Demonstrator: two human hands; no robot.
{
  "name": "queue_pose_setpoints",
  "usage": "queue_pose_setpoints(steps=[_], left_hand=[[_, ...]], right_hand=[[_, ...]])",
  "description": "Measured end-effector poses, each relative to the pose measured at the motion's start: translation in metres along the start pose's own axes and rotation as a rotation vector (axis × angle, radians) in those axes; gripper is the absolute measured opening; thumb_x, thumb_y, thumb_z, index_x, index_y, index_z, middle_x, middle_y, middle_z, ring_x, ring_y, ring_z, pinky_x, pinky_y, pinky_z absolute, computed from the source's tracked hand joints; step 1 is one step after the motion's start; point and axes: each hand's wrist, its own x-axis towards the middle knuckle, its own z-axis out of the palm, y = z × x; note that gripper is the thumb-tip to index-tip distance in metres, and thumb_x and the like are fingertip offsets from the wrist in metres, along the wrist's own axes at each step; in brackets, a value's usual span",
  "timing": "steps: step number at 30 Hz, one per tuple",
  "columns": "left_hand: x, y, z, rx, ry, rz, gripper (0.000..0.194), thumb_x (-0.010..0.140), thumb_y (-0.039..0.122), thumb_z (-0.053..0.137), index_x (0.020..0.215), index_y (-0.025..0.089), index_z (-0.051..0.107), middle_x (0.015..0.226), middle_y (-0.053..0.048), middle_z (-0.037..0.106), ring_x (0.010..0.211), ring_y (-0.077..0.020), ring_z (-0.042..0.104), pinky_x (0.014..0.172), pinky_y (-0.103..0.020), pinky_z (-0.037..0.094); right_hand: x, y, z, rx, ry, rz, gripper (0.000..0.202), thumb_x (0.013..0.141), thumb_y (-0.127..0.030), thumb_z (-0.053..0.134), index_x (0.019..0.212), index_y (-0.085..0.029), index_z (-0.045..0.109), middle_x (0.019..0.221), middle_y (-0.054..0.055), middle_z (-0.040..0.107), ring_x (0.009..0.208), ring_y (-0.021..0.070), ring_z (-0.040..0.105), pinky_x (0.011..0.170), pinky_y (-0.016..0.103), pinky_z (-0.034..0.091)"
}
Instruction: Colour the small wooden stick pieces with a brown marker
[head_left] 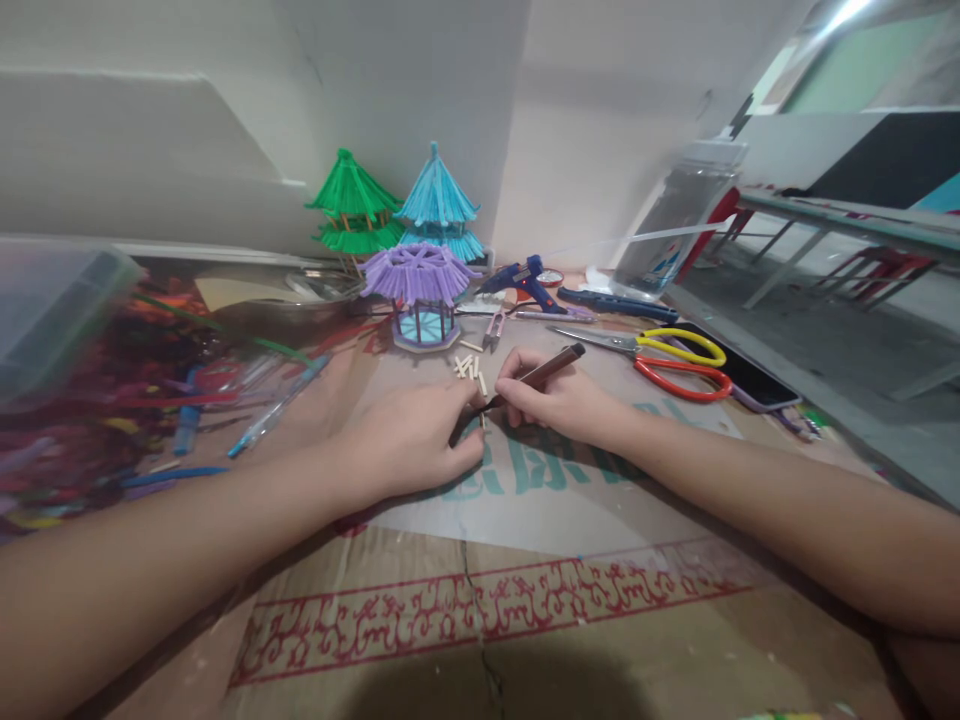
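My right hand [551, 398] grips a brown marker pen [553, 366], its dark tip pointing left and down toward the fingers of my left hand. My left hand [420, 435] rests on the table with thumb and forefinger closed around a short pale wooden stick [483, 421]; its other fingers are partly hidden. Just beyond the fingertips lies a small heap of short wooden sticks [466, 368]. Behind the heap stands a small purple pavilion model [417, 275] with a light blue floor. Small thread snips [493, 330] lie to its right.
Green [355, 195] and blue [437, 195] tiered models stand at the back. To the right are a glue gun [531, 283], scissors [682, 362], a phone [757, 385] and a clear plastic jar [675, 225]. At left are a pen [277, 408], colourful scraps and a blurred plastic box [64, 310].
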Motion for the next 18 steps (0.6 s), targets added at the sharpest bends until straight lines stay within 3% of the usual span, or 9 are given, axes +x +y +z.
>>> queue_pose_setpoints(steps=[8,18], left_hand=[[0.0028,-0.0073,0.0038,-0.063,0.042,0.028,0.026,0.092,0.022,0.044,0.1,0.02,0.068,0.097,-0.008,0.075,0.086,-0.0249,0.069,0.074,-0.036,0.049],[0.0046,-0.0091,0.0047,-0.11,0.07,0.053,0.028,0.092,0.019,0.047,0.103,0.02,0.073,0.099,-0.008,0.077,0.089,-0.0242,0.071,0.077,-0.035,0.051]], right_hand=[[-0.0013,-0.001,-0.0003,-0.022,-0.017,-0.001,0.014,0.095,-0.034,0.059,0.087,-0.023,0.054,0.062,-0.003,0.064,0.053,0.0109,0.055,0.049,0.024,0.041],[-0.001,-0.0017,-0.0001,0.003,-0.035,0.009,0.016,0.092,-0.032,0.062,0.085,-0.021,0.053,0.059,-0.005,0.062,0.051,0.0097,0.054,0.048,0.022,0.04]])
